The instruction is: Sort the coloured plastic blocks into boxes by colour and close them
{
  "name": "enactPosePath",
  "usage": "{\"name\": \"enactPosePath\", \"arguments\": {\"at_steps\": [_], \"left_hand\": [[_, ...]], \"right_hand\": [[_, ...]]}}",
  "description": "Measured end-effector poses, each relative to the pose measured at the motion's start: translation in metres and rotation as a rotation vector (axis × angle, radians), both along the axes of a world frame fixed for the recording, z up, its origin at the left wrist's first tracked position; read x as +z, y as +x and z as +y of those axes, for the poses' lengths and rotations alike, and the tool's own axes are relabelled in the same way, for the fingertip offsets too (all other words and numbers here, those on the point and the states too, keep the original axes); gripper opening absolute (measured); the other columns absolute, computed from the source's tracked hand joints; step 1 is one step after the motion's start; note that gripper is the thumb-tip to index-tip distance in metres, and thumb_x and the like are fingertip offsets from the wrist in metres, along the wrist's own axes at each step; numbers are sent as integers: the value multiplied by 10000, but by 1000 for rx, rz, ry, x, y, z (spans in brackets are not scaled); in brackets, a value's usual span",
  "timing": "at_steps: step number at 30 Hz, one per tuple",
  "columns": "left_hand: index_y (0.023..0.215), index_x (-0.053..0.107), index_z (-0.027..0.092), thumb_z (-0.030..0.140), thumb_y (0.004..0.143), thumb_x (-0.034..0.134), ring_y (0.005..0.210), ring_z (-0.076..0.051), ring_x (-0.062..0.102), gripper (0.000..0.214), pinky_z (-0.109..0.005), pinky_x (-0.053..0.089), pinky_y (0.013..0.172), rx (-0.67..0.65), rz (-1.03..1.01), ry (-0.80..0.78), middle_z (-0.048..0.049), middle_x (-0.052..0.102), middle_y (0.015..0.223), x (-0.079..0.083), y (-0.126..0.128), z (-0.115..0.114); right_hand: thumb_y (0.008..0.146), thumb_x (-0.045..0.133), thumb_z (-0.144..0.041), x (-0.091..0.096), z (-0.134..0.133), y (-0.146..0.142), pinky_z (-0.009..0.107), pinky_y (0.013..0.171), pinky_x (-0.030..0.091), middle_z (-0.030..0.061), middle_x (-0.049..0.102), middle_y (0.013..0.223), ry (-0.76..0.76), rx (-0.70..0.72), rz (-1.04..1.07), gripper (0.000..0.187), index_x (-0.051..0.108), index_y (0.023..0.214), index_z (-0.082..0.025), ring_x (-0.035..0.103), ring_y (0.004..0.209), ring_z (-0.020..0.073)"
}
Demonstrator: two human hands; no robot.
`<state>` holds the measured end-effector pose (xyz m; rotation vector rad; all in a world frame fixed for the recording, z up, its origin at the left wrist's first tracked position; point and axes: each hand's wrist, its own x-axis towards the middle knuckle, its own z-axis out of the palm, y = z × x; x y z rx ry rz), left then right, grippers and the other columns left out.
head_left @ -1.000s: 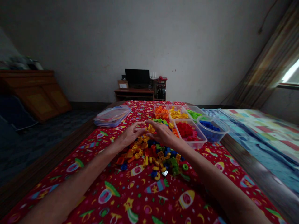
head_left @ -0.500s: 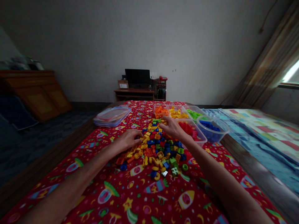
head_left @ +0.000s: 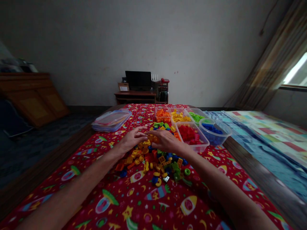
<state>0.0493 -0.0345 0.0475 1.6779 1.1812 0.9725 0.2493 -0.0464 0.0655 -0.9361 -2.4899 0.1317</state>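
A heap of mixed plastic bricks [head_left: 155,159] in yellow, orange, blue, red and green lies on the red rocket-print cloth [head_left: 153,204]. My left hand [head_left: 130,139] and my right hand [head_left: 164,139] meet over the far side of the heap, fingertips almost touching. Their fingers pinch around small yellow and orange bricks [head_left: 150,139] between them. Just to the right stands a clear tub of red bricks [head_left: 190,134].
Behind the heap stand tubs of orange bricks [head_left: 162,114], yellow bricks [head_left: 178,116] and green bricks [head_left: 197,117]; a round bowl of blue bricks [head_left: 213,131] is at the right. Stacked clear lids [head_left: 110,120] lie at the left. A patterned mat [head_left: 263,134] runs along the right.
My right hand reached out toward the tubs half a second ago and has come back to the heap. Both hands are together over the yellow bricks again.
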Motion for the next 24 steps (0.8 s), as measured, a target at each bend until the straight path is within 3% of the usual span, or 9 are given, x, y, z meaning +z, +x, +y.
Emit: {"name": "enactPosePath", "arguments": {"at_steps": [4, 8, 12, 16, 18, 21, 24], "left_hand": [[1235, 512, 175, 568, 638, 694, 961, -268, 647, 738, -374, 485, 848, -39, 34, -21, -55, 719, 927, 2, 6, -7], [1150, 592, 170, 590, 697, 622, 953, -258, 651, 619, -362, 496, 847, -51, 93, 38, -60, 721, 936, 2, 6, -6], [1062, 647, 166, 561, 703, 612, 936, -258, 655, 535, -368, 502, 843, -53, 187, 161, -76, 713, 1001, 0, 1, 0], [1045, 661, 173, 503, 746, 558, 945, -253, 649, 458, -377, 500, 853, -50, 250, 225, -79, 708, 1028, -2, -4, 5], [1052, 659, 171, 474, 760, 534, 945, -252, 649, 439, -376, 502, 851, -40, 282, 241, -85, 700, 1057, -4, -6, 6], [1080, 648, 169, 442, 787, 495, 971, -250, 640, 428, -376, 497, 867, -44, 356, 283, -92, 684, 1100, -6, -8, 7], [1150, 618, 173, 436, 779, 524, 1083, -267, 588, 464, -392, 458, 939, -68, 484, 361, -105, 636, 1196, -11, -10, 9]], "right_hand": [[815, 535, -202, -3, 0, -4, 216, 607, 316, 60, 637, 822, 43, -11, 14, 184, 653, 948, -155, 514, 659, 113], [810, 507, -150, 2, 7, 5, 206, 583, 292, 24, 615, 700, 27, -40, 65, 161, 655, 872, -138, 463, 593, 86], [817, 468, -156, 14, 26, 26, 210, 583, 303, 42, 642, 731, 34, -187, 84, 211, 672, 865, -125, 481, 597, 88], [811, 455, -158, 29, 66, 54, 227, 610, 343, 82, 682, 787, 67, -410, -8, 249, 697, 853, -114, 553, 657, 127], [821, 444, -160, 38, 90, 68, 240, 653, 378, 110, 698, 853, 81, -531, -58, 272, 702, 889, -110, 598, 737, 163], [854, 483, -251, 50, 118, 84, 265, 781, 417, 158, 678, 1044, 62, -641, -67, 349, 633, 1125, -90, 617, 935, 213], [859, 521, -326, 56, 124, 87, 297, 881, 409, 186, 628, 1162, 66, -664, -9, 487, 521, 1275, -73, 586, 1053, 233]]}}
